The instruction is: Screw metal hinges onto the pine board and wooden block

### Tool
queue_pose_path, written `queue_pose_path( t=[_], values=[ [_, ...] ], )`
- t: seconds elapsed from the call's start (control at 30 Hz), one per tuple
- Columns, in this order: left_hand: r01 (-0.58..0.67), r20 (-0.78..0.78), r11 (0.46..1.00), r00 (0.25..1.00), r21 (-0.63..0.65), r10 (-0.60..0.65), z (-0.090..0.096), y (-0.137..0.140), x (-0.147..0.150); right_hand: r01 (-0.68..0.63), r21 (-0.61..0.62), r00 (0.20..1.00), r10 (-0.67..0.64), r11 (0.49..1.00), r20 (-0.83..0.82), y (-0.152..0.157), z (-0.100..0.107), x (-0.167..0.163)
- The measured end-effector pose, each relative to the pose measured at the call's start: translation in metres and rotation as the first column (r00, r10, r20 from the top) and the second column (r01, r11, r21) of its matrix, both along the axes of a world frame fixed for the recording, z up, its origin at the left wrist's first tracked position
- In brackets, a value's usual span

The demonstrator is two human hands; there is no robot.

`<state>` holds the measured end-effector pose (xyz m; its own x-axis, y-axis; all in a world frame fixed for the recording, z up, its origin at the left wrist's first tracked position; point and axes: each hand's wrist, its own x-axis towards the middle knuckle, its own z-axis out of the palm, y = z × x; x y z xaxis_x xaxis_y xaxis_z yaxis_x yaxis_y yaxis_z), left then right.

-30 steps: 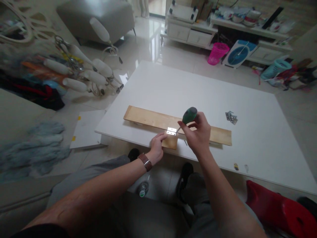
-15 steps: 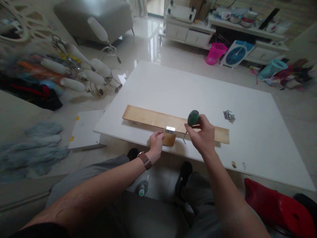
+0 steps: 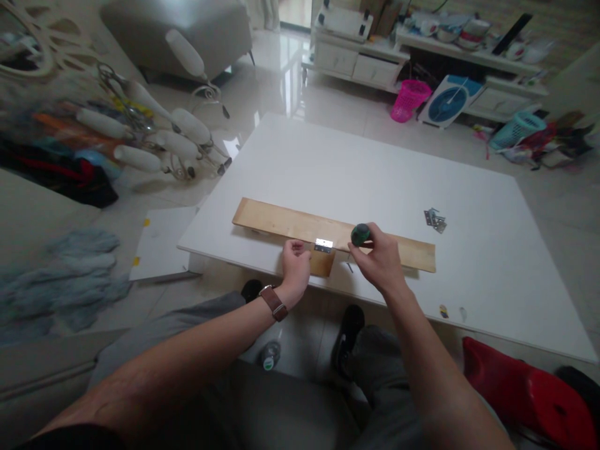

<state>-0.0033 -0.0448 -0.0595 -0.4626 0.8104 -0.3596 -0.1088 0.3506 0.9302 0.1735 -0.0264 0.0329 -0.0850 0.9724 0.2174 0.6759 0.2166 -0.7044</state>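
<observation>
A long wooden board [image 3: 281, 220] lies across the white table [image 3: 375, 169]. A silver hinge [image 3: 323, 244] bridges the board's near edge and a small wooden block [image 3: 322, 264]. My left hand [image 3: 296, 265] is beside the block's left side, its fingers curled together; whatever may be between the fingertips is too small to make out. To the right of the hinge, my right hand [image 3: 382, 259] grips a screwdriver [image 3: 360, 235] with a green and black handle. Its handle is up and its shaft slants down, mostly hidden by the handle and fingers.
Several loose hinges [image 3: 435, 220] are piled on the table's right half. A small yellow and dark piece [image 3: 443, 311] and a small clear piece [image 3: 463, 314] lie near the front edge. Below the table, a bottle [image 3: 270, 356] stands on the floor, and a red object [image 3: 525, 387] is at right.
My left hand's fingers have shifted up and slightly left, off the block toward the board's edge. The screwdriver handle has dropped and tipped toward me, with my right hand lower.
</observation>
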Motion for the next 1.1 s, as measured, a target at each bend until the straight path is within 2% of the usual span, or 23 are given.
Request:
queue_pose_path(
  t=[0.13,0.37,0.57,0.73,0.9,1.1],
  values=[
    [0.029,-0.037,0.998,0.999,0.058,-0.027,0.005,-0.001,-0.001,-0.001,-0.027,1.0,0.002,1.0,0.025,0.001,-0.003,0.0],
    [0.051,-0.052,0.985,0.998,0.162,-0.043,0.024,-0.009,-0.001,0.019,-0.031,0.999,-0.018,0.999,0.04,0.0,-0.001,-0.001],
    [0.245,-0.064,0.924,0.969,0.292,-0.237,0.033,-0.018,0.002,0.078,0.004,0.997,-0.078,0.997,0.001,-0.001,0.008,0.0],
    [0.392,-0.052,0.887,0.919,0.245,-0.391,0.032,-0.023,0.007,0.131,0.076,0.991,-0.129,0.988,-0.033,-0.001,0.012,0.0],
    [0.496,-0.094,0.846,0.868,0.196,-0.488,0.028,-0.025,0.007,0.201,0.122,0.978,-0.191,0.972,-0.085,0.001,0.012,0.001],
    [0.632,-0.127,0.762,0.775,0.14,-0.619,0.02,-0.026,0.007,0.269,0.158,0.956,-0.244,0.95,-0.164,0.003,0.015,-0.001]
  ],
)
